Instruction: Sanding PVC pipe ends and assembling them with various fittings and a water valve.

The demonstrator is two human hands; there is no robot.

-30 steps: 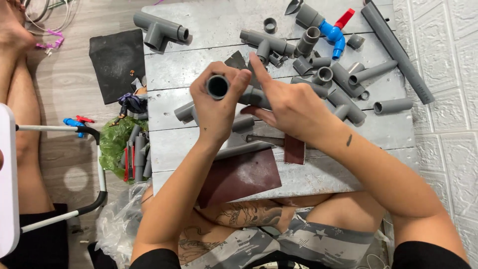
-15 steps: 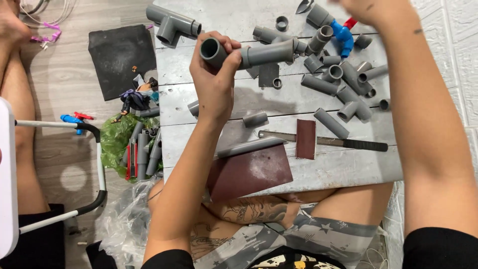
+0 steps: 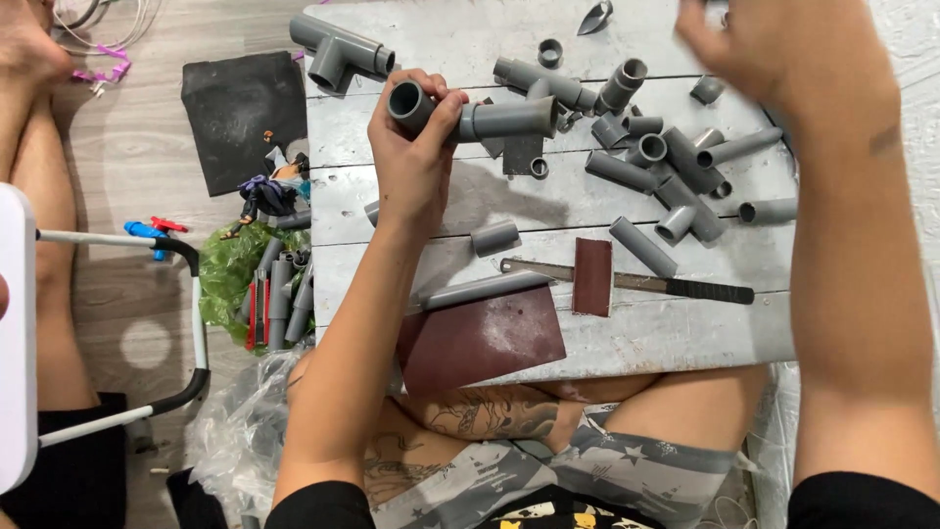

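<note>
Two hands are up over the bench. Our left hand has its grip closed round a grey pipe assembly, an elbow fitting w/ a straight pipe running off to the right. It's held just above the bench's far-left part, the elbow's open mouth facing up toward us. Thumb and fingers wrap the fitting just behind that mouth.

Our right hand is raised at far right, blurred, above the loose pile of pipe pieces. We can't tell whether its grip is open or closed; nothing visible in it.

Bench is whitish planks. At the far-left corner lies a grey tee w/ pipe stubs. Nearer us, approx mid-bench, a short grey coupler sits alone. Right of it a long flat file w/ black handle lies across, and a small dark-red strip of sandpaper rests on top of it. A bigger dark-red sheet hangs over the near edge, w/ a grey pipe length along its far side.

Left of the bench, on the wood floor: a black mat and a green bag w/ more pipes.
</note>
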